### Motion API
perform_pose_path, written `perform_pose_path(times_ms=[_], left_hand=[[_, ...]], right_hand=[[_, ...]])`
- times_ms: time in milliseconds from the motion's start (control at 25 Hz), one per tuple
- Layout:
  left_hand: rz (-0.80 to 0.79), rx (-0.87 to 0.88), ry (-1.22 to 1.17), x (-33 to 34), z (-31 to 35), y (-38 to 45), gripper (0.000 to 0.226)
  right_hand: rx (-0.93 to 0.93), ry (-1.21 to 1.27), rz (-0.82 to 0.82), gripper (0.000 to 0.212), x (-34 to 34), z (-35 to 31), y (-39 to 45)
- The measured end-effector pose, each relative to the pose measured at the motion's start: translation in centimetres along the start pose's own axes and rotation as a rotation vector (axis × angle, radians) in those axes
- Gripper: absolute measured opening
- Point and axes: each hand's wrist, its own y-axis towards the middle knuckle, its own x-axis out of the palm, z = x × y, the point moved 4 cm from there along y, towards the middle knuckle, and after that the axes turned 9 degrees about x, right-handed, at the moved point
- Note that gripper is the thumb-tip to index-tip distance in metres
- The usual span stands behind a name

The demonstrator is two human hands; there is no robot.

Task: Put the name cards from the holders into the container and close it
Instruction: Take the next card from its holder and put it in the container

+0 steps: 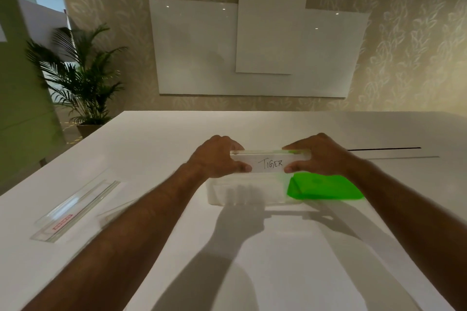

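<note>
Left hand: your left hand (219,156) grips the left end of a clear holder (270,153), thumb on the near face, fingers curled over the top and behind.
Right hand: your right hand (319,156) grips the right end the same way, thumb pressed on the near face beside the writing.
Fingers: both sets closed on the holder; the far-side fingertips are hidden, so you cannot tell exactly how they sit.
Name card: the card (270,164) sits inside the holder you lift, white, handwritten "TIGER", facing you.
Card position: held in the air between your hands, above the far edge of the container (242,192).
Container: translucent, open-topped, on the white table (156,134) straight ahead of you; contents too washed out to read.
Lid: the green lid (326,188) lies on the table just right of the container, its left edge touching or overlapping the container's side; which one you cannot tell.
Other holders: a second clear holder (75,209) lies flat on the table well to your left, a small red label near its near end; another clear piece (113,212) shows just beside it, partly hidden by your left forearm.
Background: whiteboard (252,48) on the patterned wall, potted palm (83,76) at far left.
</note>
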Motion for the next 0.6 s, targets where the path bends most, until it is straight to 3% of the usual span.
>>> perform_pose_path(times_ms=[240, 400, 600], left_hand=[[-0.081, -0.009, 0.134, -0.7, -2.7, 2.4, 0.035], [-0.158, -0.037, 0.230, 0.0, -4.4, 3.6, 0.045], [-0.273, -0.079, 0.320, 1.6, -6.3, 4.5, 0.049]], right_hand=[[-0.090, -0.112, -0.099, 0.049, 1.5, -1.6, 5.0], [-0.048, -0.199, -0.192, 0.053, 3.4, -1.5, 7.8], [-0.038, -0.265, -0.312, 0.043, 6.2, -1.7, 9.5]])
